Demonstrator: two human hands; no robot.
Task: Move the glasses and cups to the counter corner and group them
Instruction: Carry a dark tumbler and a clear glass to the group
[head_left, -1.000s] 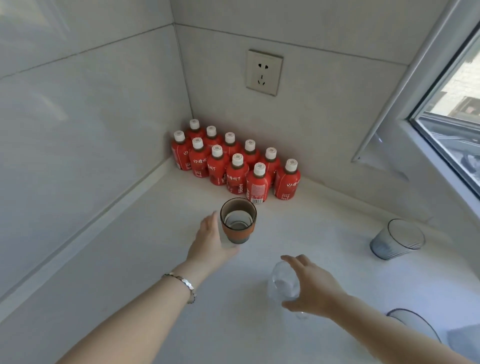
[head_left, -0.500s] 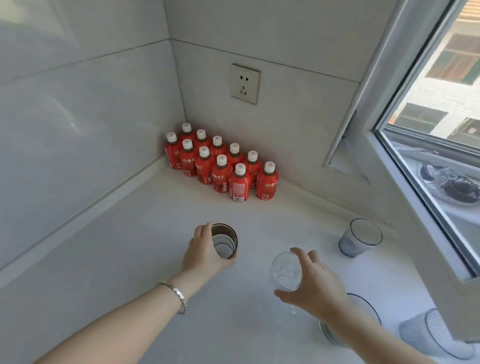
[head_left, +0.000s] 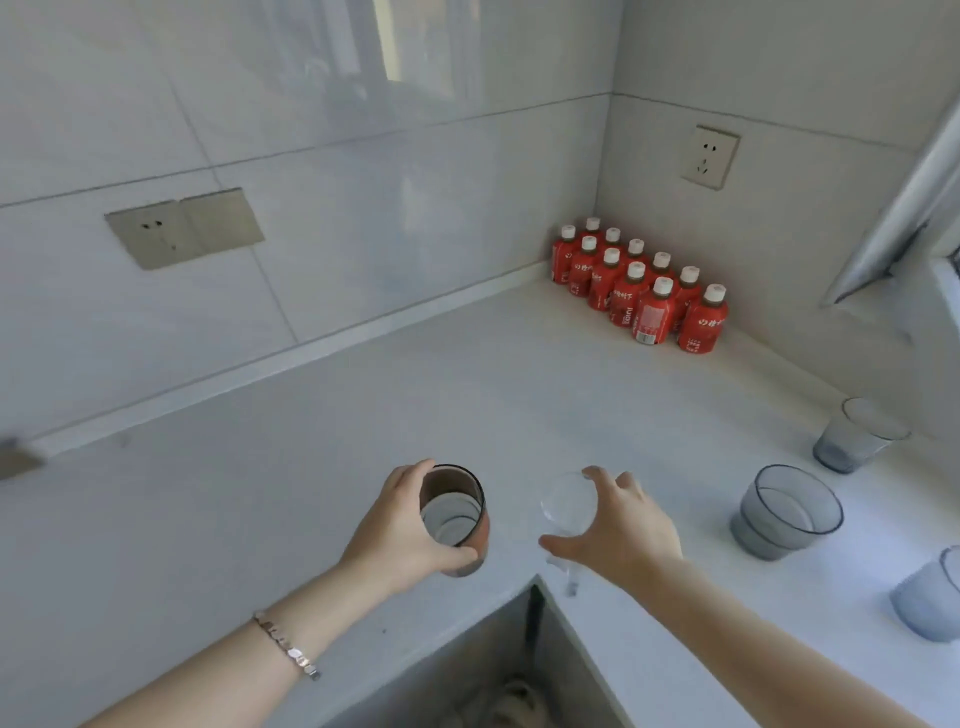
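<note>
Both hands carrying cups over surface
Left hand (head_left: 402, 525) wraps brown cup (head_left: 453, 514), right hand (head_left: 621, 525) grips clear glass (head_left: 569, 503); corner with red bottles (head_left: 641, 291) lies ahead-right, right hand nearer.

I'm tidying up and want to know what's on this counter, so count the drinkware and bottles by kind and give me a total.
Red bottles in the corner: 11
Grey tinted glasses on the counter at right: 3
Brown-sleeved glass cup in the left hand: 1
Clear glass in the right hand: 1
Total: 16
</note>
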